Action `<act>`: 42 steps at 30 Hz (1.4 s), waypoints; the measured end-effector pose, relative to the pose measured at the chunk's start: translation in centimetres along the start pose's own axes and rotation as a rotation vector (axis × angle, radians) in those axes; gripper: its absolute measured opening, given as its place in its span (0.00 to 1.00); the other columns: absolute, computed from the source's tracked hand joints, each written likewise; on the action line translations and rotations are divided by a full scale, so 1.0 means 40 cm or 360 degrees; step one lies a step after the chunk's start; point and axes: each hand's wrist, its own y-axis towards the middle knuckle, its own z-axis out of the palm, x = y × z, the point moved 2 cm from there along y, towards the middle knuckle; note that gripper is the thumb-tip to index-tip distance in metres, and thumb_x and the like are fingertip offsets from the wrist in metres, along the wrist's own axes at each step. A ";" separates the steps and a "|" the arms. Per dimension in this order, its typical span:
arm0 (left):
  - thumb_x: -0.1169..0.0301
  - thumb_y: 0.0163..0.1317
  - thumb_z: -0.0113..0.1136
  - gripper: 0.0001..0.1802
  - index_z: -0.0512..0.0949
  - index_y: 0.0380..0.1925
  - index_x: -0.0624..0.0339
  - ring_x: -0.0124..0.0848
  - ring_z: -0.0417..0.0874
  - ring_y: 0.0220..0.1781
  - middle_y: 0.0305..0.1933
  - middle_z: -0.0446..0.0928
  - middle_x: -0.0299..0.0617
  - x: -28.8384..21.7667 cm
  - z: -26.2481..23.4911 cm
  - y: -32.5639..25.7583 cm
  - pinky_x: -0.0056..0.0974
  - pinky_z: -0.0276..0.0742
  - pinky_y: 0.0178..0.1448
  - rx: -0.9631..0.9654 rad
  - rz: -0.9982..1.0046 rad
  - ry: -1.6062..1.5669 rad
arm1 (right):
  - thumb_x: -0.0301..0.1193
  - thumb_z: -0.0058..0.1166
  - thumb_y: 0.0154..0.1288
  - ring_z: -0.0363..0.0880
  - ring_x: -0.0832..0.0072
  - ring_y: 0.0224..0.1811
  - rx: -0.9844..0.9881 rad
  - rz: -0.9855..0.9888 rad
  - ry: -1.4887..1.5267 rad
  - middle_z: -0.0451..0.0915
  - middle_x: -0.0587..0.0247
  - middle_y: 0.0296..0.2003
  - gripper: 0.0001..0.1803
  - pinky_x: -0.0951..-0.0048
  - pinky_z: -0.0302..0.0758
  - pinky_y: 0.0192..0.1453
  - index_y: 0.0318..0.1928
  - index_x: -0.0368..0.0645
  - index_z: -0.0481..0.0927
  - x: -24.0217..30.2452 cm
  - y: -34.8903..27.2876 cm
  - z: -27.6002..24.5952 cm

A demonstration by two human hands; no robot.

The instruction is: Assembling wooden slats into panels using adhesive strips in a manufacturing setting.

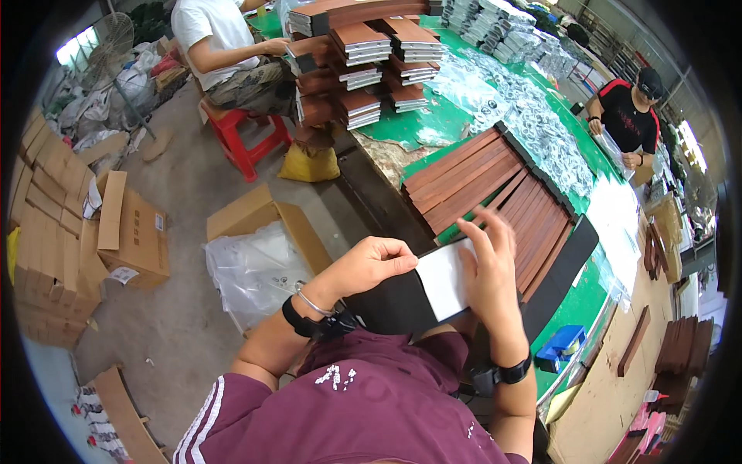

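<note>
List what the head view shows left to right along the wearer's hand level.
Stacked cardboard boxes → open carton with plastic bags → left hand → black-and-white sheet → right hand → black strip → brown sticks.

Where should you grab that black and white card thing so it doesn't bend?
Probably by its two side edges, one hand from each side. The card is flat, thin and wide. The left hand already pinches its top left edge, and the right hand lies flat against its right end.

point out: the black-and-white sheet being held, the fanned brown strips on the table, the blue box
black-and-white sheet (444, 278), head view, on its white panel.
fanned brown strips (471, 182), head view, middle of the upper strips.
blue box (563, 346), head view, on its top face.
</note>
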 end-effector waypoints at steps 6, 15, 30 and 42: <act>0.65 0.72 0.61 0.08 0.80 0.36 0.57 0.14 0.75 0.35 0.33 0.78 0.26 0.014 0.010 0.011 0.24 0.71 0.39 -0.0341 0.0057 -0.0504 | 0.27 0.70 0.53 0.76 0.56 0.50 0.0141 -0.0197 0.0335 0.78 0.58 0.48 0.21 0.60 0.74 0.54 0.49 0.43 0.81 0.118 -0.030 0.045; 0.69 0.71 0.59 0.05 0.81 0.37 0.56 0.20 0.79 0.42 0.39 0.80 0.30 0.027 0.018 0.008 0.28 0.74 0.50 -0.0237 -0.0213 -0.1157 | 0.25 0.71 0.52 0.79 0.58 0.44 -0.0045 -0.0195 0.0547 0.78 0.57 0.44 0.18 0.61 0.75 0.47 0.43 0.40 0.80 0.093 -0.038 0.092; 0.70 0.74 0.59 0.05 0.80 0.38 0.58 0.16 0.74 0.38 0.35 0.77 0.27 0.116 -0.028 0.041 0.25 0.72 0.46 -0.0881 0.0124 -0.0614 | 0.22 0.66 0.50 0.78 0.61 0.43 0.0046 -0.0555 0.0821 0.77 0.61 0.41 0.11 0.62 0.75 0.46 0.35 0.44 0.81 0.094 -0.059 0.097; 0.75 0.61 0.67 0.26 0.71 0.59 0.59 0.21 0.76 0.29 0.32 0.76 0.35 0.100 -0.151 -0.031 0.30 0.74 0.36 -0.0246 -0.0192 0.0886 | 0.22 0.64 0.66 0.77 0.85 0.40 -0.0191 0.1189 0.1491 0.81 0.71 0.38 0.09 0.81 0.75 0.46 0.45 0.37 0.81 -0.118 -0.042 0.147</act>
